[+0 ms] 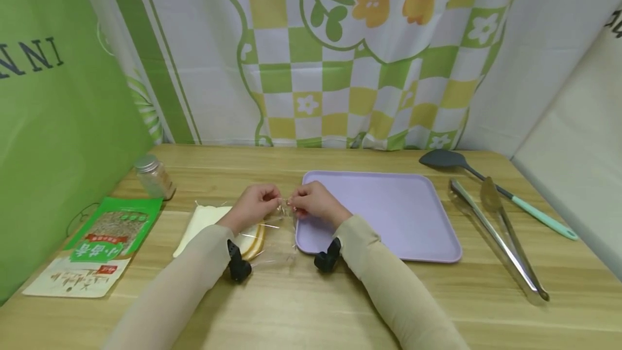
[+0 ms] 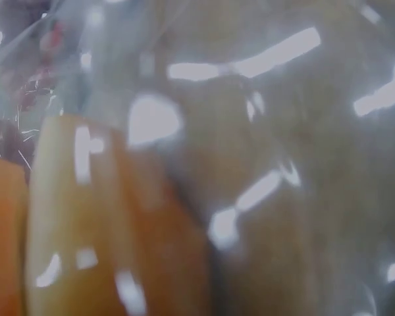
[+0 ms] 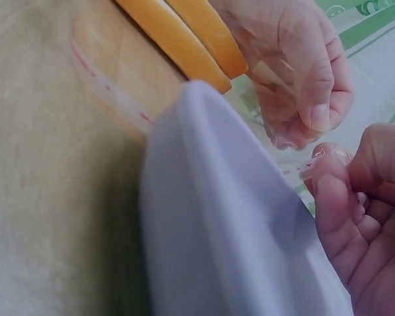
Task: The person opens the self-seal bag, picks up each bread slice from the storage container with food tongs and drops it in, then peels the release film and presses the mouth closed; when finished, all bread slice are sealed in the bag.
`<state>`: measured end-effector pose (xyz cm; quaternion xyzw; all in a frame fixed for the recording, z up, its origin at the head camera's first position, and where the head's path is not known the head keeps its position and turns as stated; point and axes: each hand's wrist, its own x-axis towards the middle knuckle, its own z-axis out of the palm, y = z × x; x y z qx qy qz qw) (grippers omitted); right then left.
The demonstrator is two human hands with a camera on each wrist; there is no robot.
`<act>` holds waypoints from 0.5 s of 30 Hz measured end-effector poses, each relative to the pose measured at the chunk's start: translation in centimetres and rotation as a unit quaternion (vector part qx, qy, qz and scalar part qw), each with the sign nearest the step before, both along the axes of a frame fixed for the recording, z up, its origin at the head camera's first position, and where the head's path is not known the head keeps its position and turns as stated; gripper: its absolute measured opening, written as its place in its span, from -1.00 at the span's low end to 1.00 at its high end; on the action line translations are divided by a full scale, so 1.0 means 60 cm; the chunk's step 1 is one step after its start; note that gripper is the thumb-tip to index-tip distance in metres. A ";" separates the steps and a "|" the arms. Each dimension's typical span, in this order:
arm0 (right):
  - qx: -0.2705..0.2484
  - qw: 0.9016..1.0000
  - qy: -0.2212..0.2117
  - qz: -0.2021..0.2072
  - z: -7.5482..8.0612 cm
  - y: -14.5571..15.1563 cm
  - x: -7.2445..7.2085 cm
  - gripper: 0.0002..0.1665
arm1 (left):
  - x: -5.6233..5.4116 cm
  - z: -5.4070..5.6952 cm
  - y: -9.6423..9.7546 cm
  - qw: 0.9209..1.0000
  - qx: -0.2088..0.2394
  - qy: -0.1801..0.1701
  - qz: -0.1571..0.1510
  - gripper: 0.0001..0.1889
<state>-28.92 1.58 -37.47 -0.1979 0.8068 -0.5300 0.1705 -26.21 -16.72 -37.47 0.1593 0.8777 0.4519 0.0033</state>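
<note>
Bread slices (image 1: 208, 219) lie in a clear plastic bag (image 1: 278, 235) on the wooden worktop (image 1: 291, 312), just left of a flat purple tray (image 1: 389, 204) in the head view. The left hand (image 1: 254, 205) and the right hand (image 1: 317, 203) are close together by the tray's left edge. Each hand has its fingers pinched on the bag's edge. To the left sit a green and white packet (image 1: 104, 242) and a small jar (image 1: 156, 178) with a silver lid. To the right lie metal tongs (image 1: 495, 236) and a dark spatula (image 1: 442, 159) with a mint green handle. A checked cloth (image 1: 335, 77) with flowers hangs at the back.

From the left wrist, bread and brown crust show through shiny plastic, all blurry. That view alone can't tell how the left fingers are.

From the right wrist, both hands pinch the see-through plastic, thumb against finger. Bread crusts show up top, and the tray's edge fills the middle.
</note>
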 end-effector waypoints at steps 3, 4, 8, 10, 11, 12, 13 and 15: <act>-0.017 1.000 -0.013 0.001 0.001 0.000 0.001 -0.83 | -0.002 -0.003 -0.001 1.000 0.011 0.000 0.004 -0.91; -0.020 1.000 -0.013 0.003 0.002 0.001 0.001 -0.82 | -0.003 -0.004 -0.001 1.000 0.012 -0.002 0.007 -0.91; -0.031 0.999 -0.018 0.013 0.009 0.002 0.008 -0.77 | 0.002 0.001 0.001 1.000 0.015 -0.005 0.012 -0.89; -0.044 0.999 -0.022 0.020 0.008 0.003 0.008 -0.73 | 0.002 0.000 0.001 1.000 0.015 -0.005 0.012 -0.89; -0.053 0.998 -0.024 0.023 0.008 0.003 0.008 -0.72 | 0.003 0.001 0.001 1.000 0.018 -0.005 0.010 -0.89; -0.064 0.997 -0.024 0.027 0.000 0.002 0.002 -0.71 | -0.003 -0.007 -0.002 1.000 0.021 -0.005 0.010 -0.89; -0.074 0.996 -0.024 0.031 0.001 0.002 0.002 -0.70 | -0.002 -0.006 -0.002 1.000 0.024 -0.005 0.010 -0.89; -0.090 0.995 -0.019 0.041 0.002 0.003 0.001 -0.69 | -0.001 -0.004 -0.003 1.000 0.026 -0.005 0.010 -0.89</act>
